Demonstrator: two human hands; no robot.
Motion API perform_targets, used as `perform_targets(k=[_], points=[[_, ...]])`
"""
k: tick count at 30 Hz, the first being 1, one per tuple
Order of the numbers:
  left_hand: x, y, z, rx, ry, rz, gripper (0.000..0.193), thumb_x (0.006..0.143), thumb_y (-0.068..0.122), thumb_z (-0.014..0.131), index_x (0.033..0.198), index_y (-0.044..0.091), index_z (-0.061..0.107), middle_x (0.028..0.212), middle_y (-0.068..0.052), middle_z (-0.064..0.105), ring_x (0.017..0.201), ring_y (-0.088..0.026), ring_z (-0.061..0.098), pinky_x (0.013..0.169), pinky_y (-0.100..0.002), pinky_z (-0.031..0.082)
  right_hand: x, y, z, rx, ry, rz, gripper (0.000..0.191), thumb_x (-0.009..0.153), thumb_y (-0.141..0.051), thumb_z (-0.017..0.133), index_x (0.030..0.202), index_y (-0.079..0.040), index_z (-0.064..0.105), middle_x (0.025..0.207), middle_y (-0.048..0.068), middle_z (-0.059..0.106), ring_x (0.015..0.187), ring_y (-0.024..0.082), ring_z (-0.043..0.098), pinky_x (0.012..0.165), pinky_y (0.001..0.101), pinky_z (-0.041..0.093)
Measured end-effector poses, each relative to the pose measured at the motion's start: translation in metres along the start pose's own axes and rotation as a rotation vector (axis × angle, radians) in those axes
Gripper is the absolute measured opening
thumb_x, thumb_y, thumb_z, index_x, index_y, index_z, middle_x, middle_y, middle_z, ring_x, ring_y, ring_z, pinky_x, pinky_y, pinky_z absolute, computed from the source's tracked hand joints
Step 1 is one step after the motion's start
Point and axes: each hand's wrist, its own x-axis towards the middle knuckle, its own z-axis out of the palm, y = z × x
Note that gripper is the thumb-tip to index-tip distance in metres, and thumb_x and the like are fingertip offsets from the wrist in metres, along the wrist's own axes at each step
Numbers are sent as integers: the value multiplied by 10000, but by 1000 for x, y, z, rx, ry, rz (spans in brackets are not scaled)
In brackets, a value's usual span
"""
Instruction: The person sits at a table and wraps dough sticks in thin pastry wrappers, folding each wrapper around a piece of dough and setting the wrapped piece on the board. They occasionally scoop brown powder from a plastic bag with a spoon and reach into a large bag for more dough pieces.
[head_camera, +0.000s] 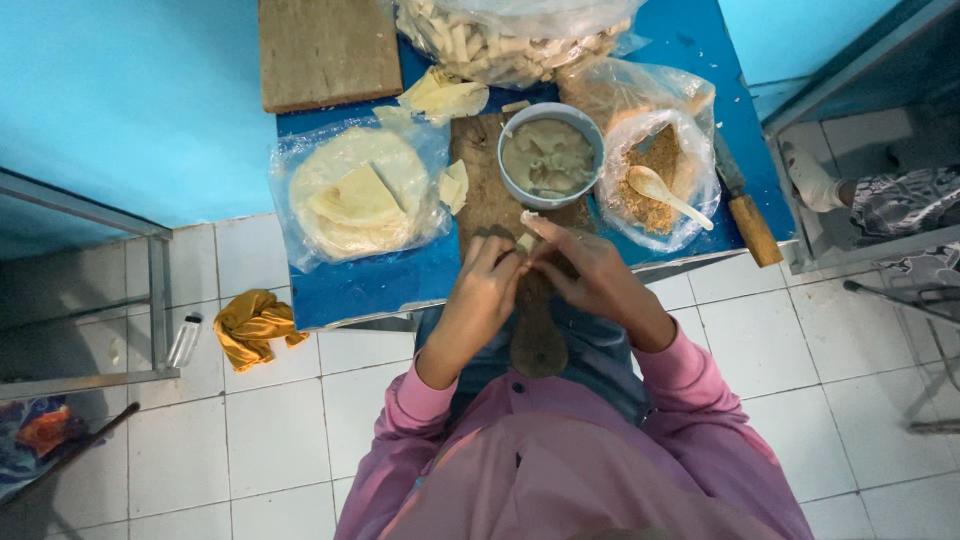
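**Both hands pinched on a small wrapper roll over the board**

Left hand (487, 285) and right hand (585, 272) met above the paddle-shaped wooden board (520, 300). Fingertips of both closed on a small pale roll (528, 232), a thin wrapper folded around something; filling not visible. One end of the roll stuck up past the right fingers. Roll sat just in front of the grey bowl (550, 155), touching only the fingers as far as I could tell.

Handling judgement: light, soft, thin-skinned. Wrapper likely tears or unrolls if squeezed hard or pulled from one end. Best hold looked like the one in use: light pinch with fingertips at both ends, support under the middle. Possibly tacky from the paste, so it may stick to fingers.

Around it:
- grey bowl held pale paste with bits in it, directly beyond the hands
- clear bag of brown crumbs (655, 180) with a pale spoon (665, 195) lying in it, right of the bowl
- stack of round flat wrappers (360, 195) on plastic, left of the board, one cut wedge on top
- bag of pale cut sticks (510, 35) at the far edge of the blue table (360, 285)
- knife with wooden handle (745, 210) at the right edge
- yellow cloth (252, 325) on the tiled floor, left of the table
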Motion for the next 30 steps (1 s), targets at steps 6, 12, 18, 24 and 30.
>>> perform_targets(k=[6,12,18,24,30], points=[[4,-8,-3,-59,-46,-4,134,911,-4,676,1044,-16,671,1014,-168,598,975,-384,568,842,-458,480,5,-8,0,-217,73,-64,714,812,-28,806,1468,-142,546,880,72,665,833,271,593,765,404,481],[9,-8,-7,9,-98,-30,114,879,-6,675,992,5,679,980,-154,603,954,-385,551,825,-464,473,7,-8,3,-291,62,-97,700,809,20,747,1472,-102,559,837,28,649,845,262,575,812,421,426],[11,-4,1,84,-47,-44,112,867,-48,652,975,-20,659,1036,-168,588,1009,-382,529,879,-452,474,1,-9,7,-247,128,-50,690,831,-31,764,1478,-68,529,925,44,677,914,268,596,882,423,420],[12,-12,4,85,-29,-18,149,835,-43,639,980,-19,670,1027,-180,585,1019,-401,539,880,-461,471,2,-13,9,-317,130,-121,632,873,-55,782,1459,-74,545,952,23,675,925,241,598,922,435,423],[9,-13,0,41,-57,-53,86,925,38,682,994,-10,664,993,-155,604,964,-384,550,849,-469,464,4,-12,11,-404,109,-147,646,844,-47,731,1461,-26,542,991,38,684,933,253,603,927,455,424]])
